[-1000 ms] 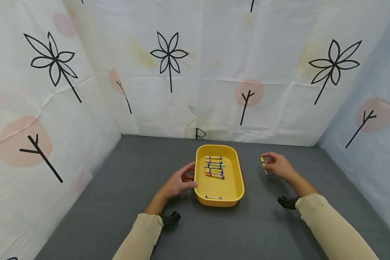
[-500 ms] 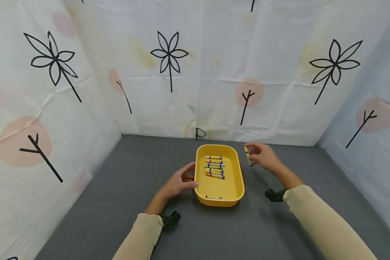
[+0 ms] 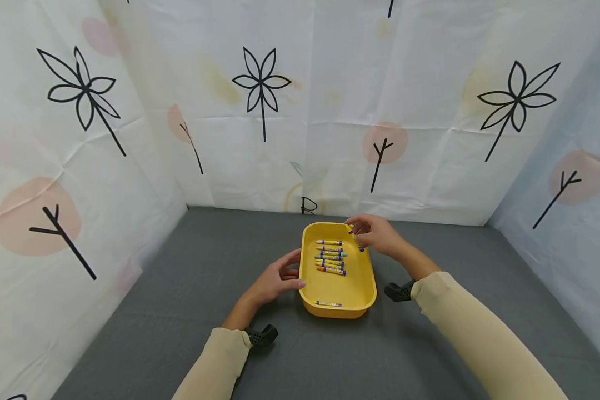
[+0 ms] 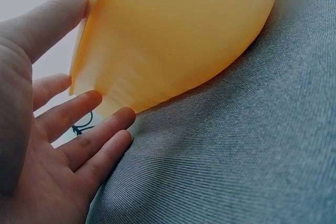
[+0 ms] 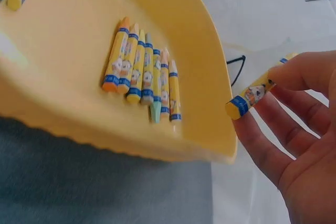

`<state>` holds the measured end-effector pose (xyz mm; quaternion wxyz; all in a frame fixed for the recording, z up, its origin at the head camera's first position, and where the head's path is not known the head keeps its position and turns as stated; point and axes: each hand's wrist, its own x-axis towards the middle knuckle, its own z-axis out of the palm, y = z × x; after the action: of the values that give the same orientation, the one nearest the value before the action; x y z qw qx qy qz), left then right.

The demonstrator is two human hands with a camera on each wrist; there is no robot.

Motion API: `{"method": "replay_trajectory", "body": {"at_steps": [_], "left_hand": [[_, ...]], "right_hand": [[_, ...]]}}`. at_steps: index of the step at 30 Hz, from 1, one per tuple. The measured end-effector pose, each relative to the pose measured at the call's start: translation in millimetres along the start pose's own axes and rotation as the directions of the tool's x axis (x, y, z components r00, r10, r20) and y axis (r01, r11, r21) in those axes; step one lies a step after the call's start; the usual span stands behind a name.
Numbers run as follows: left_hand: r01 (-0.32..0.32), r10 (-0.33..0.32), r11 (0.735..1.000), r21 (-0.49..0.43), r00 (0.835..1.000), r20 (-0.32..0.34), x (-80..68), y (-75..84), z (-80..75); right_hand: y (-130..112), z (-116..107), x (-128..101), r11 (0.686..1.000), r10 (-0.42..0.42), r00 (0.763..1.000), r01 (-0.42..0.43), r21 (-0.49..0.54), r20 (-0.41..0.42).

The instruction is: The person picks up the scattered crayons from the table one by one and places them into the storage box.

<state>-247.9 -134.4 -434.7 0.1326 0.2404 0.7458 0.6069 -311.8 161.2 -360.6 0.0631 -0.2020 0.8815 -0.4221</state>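
The right hand [image 3: 375,233] reaches over the far right corner of the yellow oval plastic tray [image 3: 365,289], its grip pinching a yellow-wrapped crayon [image 5: 254,95] between thumb and fingertips. The left hand [image 3: 275,280] rests with relaxed, straight fingers against the tray's left wall on the grey table [image 3: 180,311].

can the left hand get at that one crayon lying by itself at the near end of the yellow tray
Probably yes. The left hand rests against the yellow tray on its left side, fingers relaxed and holding nothing. The lone crayon lies apart from the row, and nothing covers it; only the low rim stands between.
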Motion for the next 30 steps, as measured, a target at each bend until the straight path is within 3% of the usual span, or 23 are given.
{"method": "replay_trajectory", "body": {"at_steps": [7, 16, 24, 30], "left_hand": [[-0.003, 0.003, 1.0, -0.005, 1.0, -0.014, 1.8, -6.0, -0.7], [-0.005, 0.005, 1.0, -0.009, 1.0, 0.002, 0.7, -1.1, -0.2], [-0.01, 0.01, 1.0, -0.003, 1.0, 0.008, 0.1, 0.6, -0.2], [0.002, -0.002, 1.0, 0.002, 1.0, 0.001, 0.2, 0.0, -0.7]], "right_hand": [[-11, 13, 14, 0.999, -0.01, 0.984, 0.018, -0.042, 0.177], [-11, 29, 19, 0.989, -0.049, 0.913, 0.1, -0.106, 0.404], [-15, 33, 21, 0.983, -0.059, 0.894, 0.13, -0.132, 0.443], [-14, 27, 19, 0.985, -0.058, 0.917, 0.118, -0.129, 0.396]]}}
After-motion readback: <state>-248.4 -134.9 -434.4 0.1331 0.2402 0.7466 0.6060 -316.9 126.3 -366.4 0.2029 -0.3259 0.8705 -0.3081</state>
